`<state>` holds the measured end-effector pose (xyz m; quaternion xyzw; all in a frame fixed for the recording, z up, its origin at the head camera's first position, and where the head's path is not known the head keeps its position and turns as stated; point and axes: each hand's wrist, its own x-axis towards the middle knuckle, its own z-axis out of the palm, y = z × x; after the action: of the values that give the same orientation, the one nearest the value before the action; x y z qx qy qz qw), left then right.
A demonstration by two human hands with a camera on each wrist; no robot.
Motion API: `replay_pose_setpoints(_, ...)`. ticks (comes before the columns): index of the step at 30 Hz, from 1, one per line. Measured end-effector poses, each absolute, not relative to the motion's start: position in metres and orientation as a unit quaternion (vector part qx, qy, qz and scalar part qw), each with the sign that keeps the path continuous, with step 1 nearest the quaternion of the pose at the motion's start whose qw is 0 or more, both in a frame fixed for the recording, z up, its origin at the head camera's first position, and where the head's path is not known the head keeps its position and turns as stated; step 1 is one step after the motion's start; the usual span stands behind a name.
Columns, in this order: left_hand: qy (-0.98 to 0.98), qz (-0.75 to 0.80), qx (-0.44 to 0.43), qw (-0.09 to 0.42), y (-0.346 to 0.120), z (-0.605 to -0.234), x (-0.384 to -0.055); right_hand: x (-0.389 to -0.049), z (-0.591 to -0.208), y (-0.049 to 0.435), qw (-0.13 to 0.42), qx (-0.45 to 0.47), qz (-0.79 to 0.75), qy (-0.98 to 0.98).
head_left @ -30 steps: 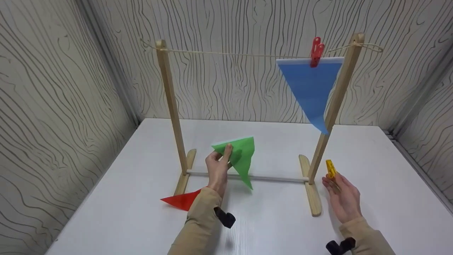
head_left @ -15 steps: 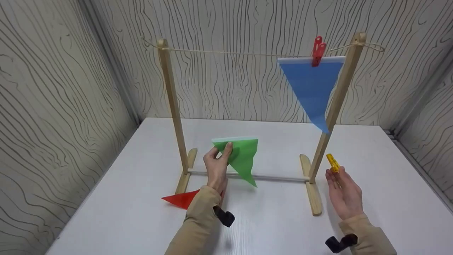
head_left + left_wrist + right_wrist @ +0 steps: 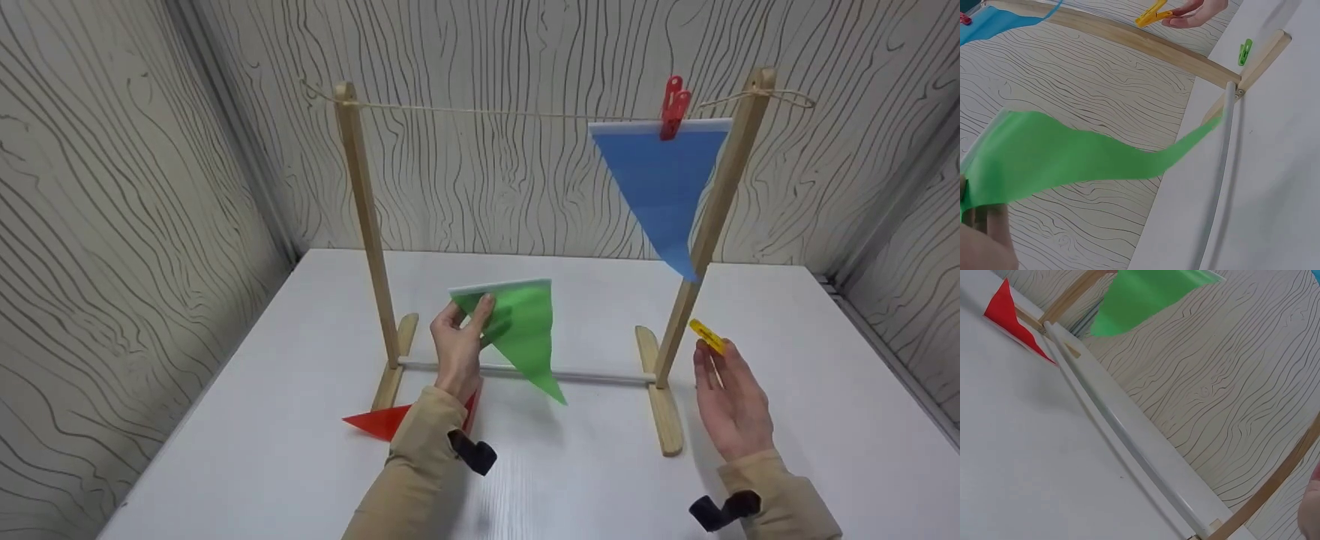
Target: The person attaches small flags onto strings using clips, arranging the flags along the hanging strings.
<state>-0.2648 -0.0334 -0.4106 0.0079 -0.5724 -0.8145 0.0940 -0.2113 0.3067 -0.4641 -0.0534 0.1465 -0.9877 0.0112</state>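
Note:
My left hand [image 3: 459,345] pinches a green triangular flag [image 3: 529,322] near the left end of its white top edge, thumb in front. The flag hangs with its tip pointing down, in front of the stand's white crossbar [image 3: 592,377]. My right hand [image 3: 733,405] holds a yellow clothespin [image 3: 707,336] between thumb and fingertips, beside the right post. Above, a blue triangular flag [image 3: 660,180] hangs from the string [image 3: 480,112] under a red clothespin [image 3: 673,112]. Partly hidden behind my left forearm, a red flag [image 3: 379,424] lies on the table.
Two wooden posts, the left post [image 3: 365,232] and the right post [image 3: 712,217], carry the string. In the left wrist view a green clothespin [image 3: 1245,52] lies on the table near the right foot. Wood-grain-patterned panels [image 3: 480,187] enclose the white table [image 3: 570,480].
The green flag has been raised slightly and spreads out flatter, its tip shifting right. My right hand has risen a little, and the yellow clothespin has tilted toward the left.

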Motion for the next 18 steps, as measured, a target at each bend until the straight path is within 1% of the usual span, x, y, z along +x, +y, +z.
replay_pose_setpoints(8,-0.562,-0.825,0.002,0.065,-0.037,-0.402,-0.265,-0.213,-0.457,0.303,0.021,-0.083,-0.987,0.135)
replay_pose_setpoints(13,-0.562,-0.824,-0.001,0.070,-0.039,-0.398,-0.265,-0.214,-0.453,0.303,0.025,-0.080,-0.988,0.128)
replay_pose_setpoints(18,-0.560,-0.824,0.000,0.087,-0.039,-0.394,-0.265,-0.215,-0.449,0.302,0.026,-0.076,-0.989,0.122)
